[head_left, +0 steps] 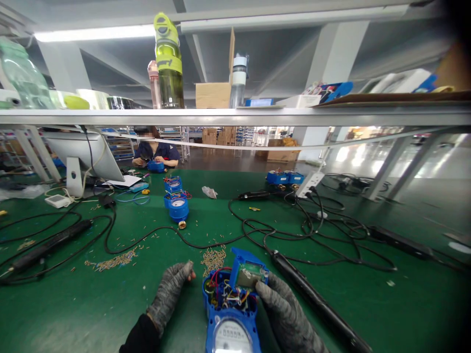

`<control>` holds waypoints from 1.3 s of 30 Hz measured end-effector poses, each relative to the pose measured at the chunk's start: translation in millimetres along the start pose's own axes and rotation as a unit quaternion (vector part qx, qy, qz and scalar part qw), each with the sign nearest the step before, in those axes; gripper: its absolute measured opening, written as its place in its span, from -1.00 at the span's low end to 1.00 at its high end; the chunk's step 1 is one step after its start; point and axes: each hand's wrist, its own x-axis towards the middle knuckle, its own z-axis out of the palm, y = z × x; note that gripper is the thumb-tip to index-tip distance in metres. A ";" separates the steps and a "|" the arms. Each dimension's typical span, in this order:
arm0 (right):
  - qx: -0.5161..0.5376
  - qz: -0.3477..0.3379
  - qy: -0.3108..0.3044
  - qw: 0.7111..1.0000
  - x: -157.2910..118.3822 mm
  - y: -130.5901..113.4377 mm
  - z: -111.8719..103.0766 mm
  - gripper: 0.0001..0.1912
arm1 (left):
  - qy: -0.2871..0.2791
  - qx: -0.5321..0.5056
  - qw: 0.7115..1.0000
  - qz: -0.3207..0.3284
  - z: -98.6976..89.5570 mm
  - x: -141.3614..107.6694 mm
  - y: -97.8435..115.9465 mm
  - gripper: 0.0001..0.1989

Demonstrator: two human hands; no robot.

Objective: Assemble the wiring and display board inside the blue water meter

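Note:
A blue meter (232,314) with a round dial lies at the bottom centre, its wiring compartment exposed with red, white and yellow wires. Above that compartment, my right hand (287,306), in a grey glove with bare fingertips, holds a tilted blue cover (248,270) with a green board inside. My left hand (172,289), gloved the same way, is left of the meter, its fingers pinched together; what they hold, if anything, is too small to name. Just beyond it lies a pile of small screws (213,259).
A black electric screwdriver (316,299) lies right of my right hand, its cables looping behind. More screws (114,261) and another screwdriver (51,245) are at left. Blue meters (178,208) stand farther back. A person (156,149) sits across the table, under a shelf (235,116) with bottles.

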 end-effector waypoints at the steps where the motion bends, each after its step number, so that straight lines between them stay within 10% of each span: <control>1: 0.006 -0.002 -0.010 1.000 0.1 -0.5 0.2 -0.78 | -0.002 0.000 1.000 -0.001 -0.2 0.3 -1.3 -0.51; 20: -0.079 -0.040 0.007 0.996 2.1 -6.3 10.6 -0.66 | 0.009 -0.041 0.999 0.013 -1.0 1.2 -9.3 -0.54; 28: -0.138 -0.057 0.086 0.985 20.0 -19.0 33.4 -0.72 | 0.090 -0.048 0.987 0.126 18.0 -28.1 62.0 -0.65; 39: -0.098 -0.037 0.058 0.993 38.8 -4.0 36.5 -0.68 | -0.057 0.007 0.995 0.087 47.5 -35.0 62.2 -0.71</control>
